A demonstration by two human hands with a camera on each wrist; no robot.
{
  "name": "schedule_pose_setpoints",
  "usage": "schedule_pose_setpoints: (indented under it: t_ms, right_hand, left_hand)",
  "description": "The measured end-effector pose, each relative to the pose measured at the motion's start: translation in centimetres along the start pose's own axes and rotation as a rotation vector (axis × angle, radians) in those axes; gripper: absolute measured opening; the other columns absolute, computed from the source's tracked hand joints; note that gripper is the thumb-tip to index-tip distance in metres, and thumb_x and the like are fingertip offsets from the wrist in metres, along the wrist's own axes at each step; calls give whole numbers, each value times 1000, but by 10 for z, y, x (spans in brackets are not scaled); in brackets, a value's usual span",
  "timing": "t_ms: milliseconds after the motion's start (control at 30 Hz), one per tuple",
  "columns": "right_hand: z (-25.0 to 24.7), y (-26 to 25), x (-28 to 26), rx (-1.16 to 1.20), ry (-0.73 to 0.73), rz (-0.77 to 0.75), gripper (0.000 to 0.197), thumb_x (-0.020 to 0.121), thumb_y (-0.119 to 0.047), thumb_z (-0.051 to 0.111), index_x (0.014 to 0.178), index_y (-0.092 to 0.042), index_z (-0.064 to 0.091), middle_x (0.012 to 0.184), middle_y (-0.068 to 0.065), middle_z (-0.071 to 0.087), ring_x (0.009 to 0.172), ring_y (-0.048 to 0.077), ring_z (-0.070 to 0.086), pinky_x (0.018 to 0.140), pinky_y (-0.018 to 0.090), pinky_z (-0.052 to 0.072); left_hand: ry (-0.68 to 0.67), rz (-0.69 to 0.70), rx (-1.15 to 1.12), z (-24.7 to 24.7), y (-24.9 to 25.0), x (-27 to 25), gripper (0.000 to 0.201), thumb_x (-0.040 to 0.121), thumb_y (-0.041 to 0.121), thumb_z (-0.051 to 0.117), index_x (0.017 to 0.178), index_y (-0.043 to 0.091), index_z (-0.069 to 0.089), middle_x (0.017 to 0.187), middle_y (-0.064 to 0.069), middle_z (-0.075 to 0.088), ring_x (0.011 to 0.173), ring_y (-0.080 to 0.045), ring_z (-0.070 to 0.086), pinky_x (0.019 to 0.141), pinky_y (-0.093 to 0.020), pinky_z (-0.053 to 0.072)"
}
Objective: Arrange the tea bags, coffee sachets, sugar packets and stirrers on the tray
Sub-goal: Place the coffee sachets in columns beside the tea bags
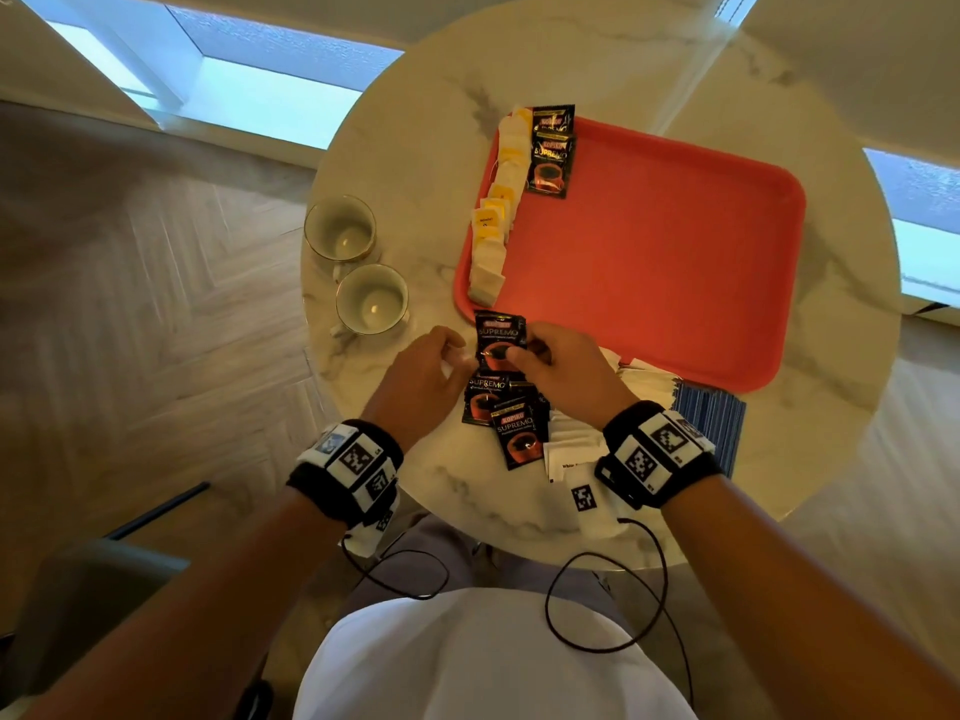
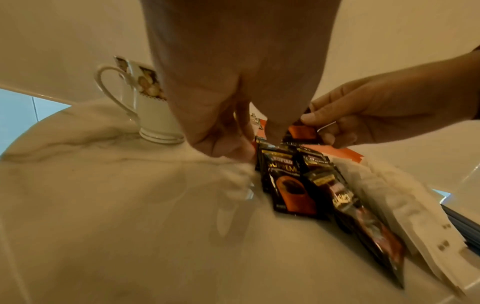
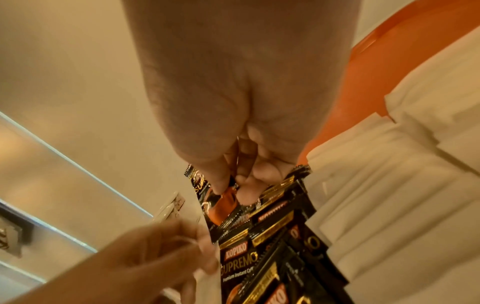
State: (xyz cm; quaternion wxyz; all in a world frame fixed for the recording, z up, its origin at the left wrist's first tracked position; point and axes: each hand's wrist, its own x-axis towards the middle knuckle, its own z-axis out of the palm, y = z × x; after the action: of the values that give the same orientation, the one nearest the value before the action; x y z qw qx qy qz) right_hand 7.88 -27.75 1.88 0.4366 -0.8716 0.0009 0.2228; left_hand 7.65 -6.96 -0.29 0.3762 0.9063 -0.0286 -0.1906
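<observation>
A round marble desk (image 1: 415,122) stands over a herringbone wood floor, and a red tray (image 1: 675,252) lies on it. Along the tray's left edge runs a row of tea bags (image 1: 496,210), with two black coffee sachets (image 1: 551,153) just beside the row at the tray's far left corner. Off the tray, well to its left, stand two white cups (image 1: 358,267).

Just in front of the tray's near left corner, the right hand (image 1: 566,366) has its grip closed on one coffee sachet (image 1: 500,339), thumb and fingers pinching its lower half. The left hand (image 1: 426,376) hovers just beside that sachet, its fingers loosely curled and its grip holding nothing. Under both hands lies a loose pile of more sachets (image 1: 506,415). White sugar packets (image 1: 576,444) lie along the tray's near edge, and blue striped stirrers (image 1: 709,413) sit by its near right part.
</observation>
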Motion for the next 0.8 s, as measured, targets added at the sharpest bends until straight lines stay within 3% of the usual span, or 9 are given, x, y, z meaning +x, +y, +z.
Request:
schedule_pose_setpoints:
  t_ms: [100,200,367,467,633,733,800]
  right_hand:
    - [-4,6,-2,12,37,9,21,98,-27,61,104,-8,65,89,10,70,83,27,65,75,45,54]
    - [-7,9,-4,8,43,11,21,98,-27,61,103,-7,64,86,12,68,80,29,64,72,42,52]
    - [-11,11,-3,48,67,19,17,98,-25,62,108,-12,66,89,-3,69,79,13,64,70,27,52]
    - [-18,10,1,67,79,4,15,98,-25,62,109,-17,68,91,-9,69,78,0,62,68,16,48]
    - [-50,-3,12,56,125,-49,13,97,-27,64,107,-21,68,91,-13,68,78,-3,60,67,9,45]
    - [-72,-8,27,97,206,-50,10,96,-25,66,105,-25,67,87,-15,66,73,-7,57,66,7,43]
    - [-85,-7,43,129,254,-36,7,96,-23,65,103,-23,66,84,-13,67,73,0,59,67,13,45]
  left_hand:
    - [-98,-87,90,14,-7,-2,24,90,50,60,99,29,52,86,12,62,71,-4,60,66,-30,48]
    - [-89,-92,102,20,-8,-1,23,90,48,61,93,27,52,82,12,62,73,-5,60,64,-30,48]
    - [-72,-86,90,13,-4,0,19,91,42,62,90,26,52,84,12,60,77,-7,58,61,-25,41]
    - [-78,-42,47,4,1,-2,18,94,36,61,91,22,50,77,13,56,69,-7,54,62,-27,42]
    - [54,108,3,-14,13,-1,16,95,31,62,90,21,50,65,12,46,59,-2,46,55,-19,36]
    - [157,169,-27,-22,23,12,16,94,31,64,95,17,57,71,11,54,64,-4,52,58,-20,42]
    - [199,198,-37,-26,32,27,17,95,30,63,99,15,59,78,9,61,69,-8,57,59,-15,44]
